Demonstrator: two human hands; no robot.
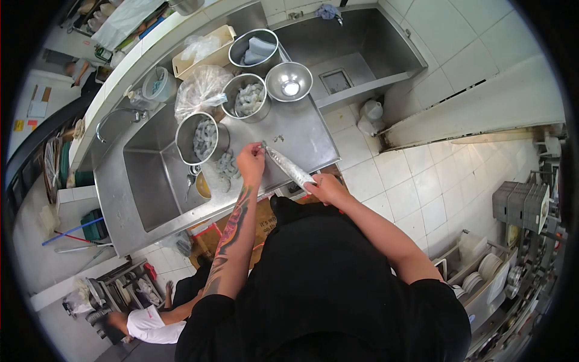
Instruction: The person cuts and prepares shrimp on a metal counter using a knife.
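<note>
My right hand (329, 188) is closed round the handle end of a long, silvery, wide-bladed knife (288, 166). The blade tapers toward my left hand (251, 161), whose fingers are pinched on a small greyish shrimp (263, 144) at the knife's tip. A pile of raw shrimp (225, 166) lies on the steel counter (304, 130), just left of my left hand. Behind it, a steel pot (222, 142) holds more grey shrimp. Another pot (264, 112) beyond my hands also contains shrimp. Dark scraps (278, 139) lie near the knife tip.
A steel bowl (277, 83), a third pot (265, 65), a plastic bag (196, 90) and a cream tray (178, 66) stand along the back. Sinks lie left (145, 163) and far right (380, 45). A person in a white shirt (155, 326) is at lower left.
</note>
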